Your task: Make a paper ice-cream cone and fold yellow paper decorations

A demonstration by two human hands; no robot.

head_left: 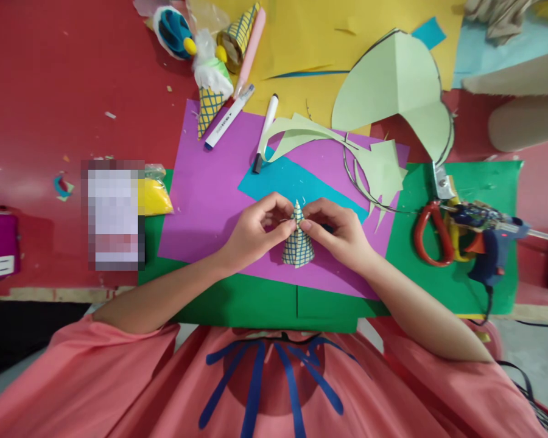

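Note:
A small paper cone (298,248), pale with a blue crisscross pattern, points its tip away from me over the purple sheet (201,201). My left hand (265,226) pinches its left side near the tip. On the other side, my right hand (335,228) pinches it with thumb and forefinger. A blue paper piece (296,176) lies just beyond my hands. Close by are a black-capped white marker (267,131) and pale green paper scraps (383,170).
To the right lie red-handled scissors (433,234) and a blue glue gun (495,243) with a cord. At the back are a finished-looking paper ice cream cone (210,100), a blue-capped marker (228,118), a pink pen (251,48) and a large pale green sheet (390,79). A yellow packet (155,196) sits left.

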